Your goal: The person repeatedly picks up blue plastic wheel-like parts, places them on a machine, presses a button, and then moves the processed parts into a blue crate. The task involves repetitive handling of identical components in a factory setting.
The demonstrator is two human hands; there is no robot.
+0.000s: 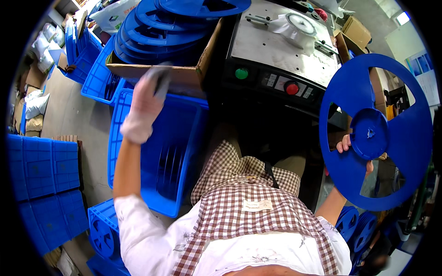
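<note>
My right hand (344,144) grips a large blue plastic reel flange (405,142) near its hub, holding it up at the right. The disc has wide cut-outs and a raised round centre, and it covers most of that hand. My left hand (143,106), in a pale glove, is raised in front of a cardboard box (184,76) and above a blue plastic crate (126,152). Motion blurs its fingers, and a dark grey patch shows there; I cannot tell whether this is part of the glove or something held. Several blue reel flanges (161,34) are stacked in the box.
A machine with a pale metal top (262,43) stands ahead, with a green button (241,73), a red button (291,88) and a white round fixture (301,24). Stacked blue crates (43,170) stand at the left. More blue reels (363,230) are at the lower right.
</note>
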